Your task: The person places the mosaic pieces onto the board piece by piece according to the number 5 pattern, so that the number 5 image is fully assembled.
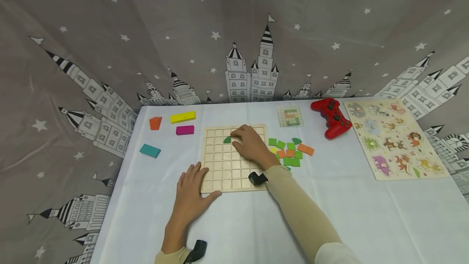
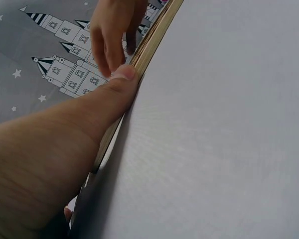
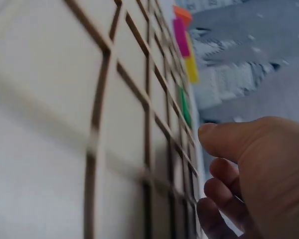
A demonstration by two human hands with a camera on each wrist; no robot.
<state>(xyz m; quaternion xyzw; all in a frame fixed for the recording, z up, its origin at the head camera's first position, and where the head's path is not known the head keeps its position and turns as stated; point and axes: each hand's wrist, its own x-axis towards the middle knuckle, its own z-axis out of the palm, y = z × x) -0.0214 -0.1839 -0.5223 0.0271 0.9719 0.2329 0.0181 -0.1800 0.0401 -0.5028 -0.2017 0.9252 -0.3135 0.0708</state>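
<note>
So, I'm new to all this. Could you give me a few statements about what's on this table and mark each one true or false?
1. The left hand touches the wooden grid board near its near left corner. True.
2. The red controller lies left of the grid board. False: it lies to the right, between the small pattern card and the animal puzzle.
3. A green piece lies on the grid board beside the right hand. True.
4. The loose tiles right of the grid board are all green. False: some are orange.
5. The magenta block lies nearer the person than the yellow block. True.
</note>
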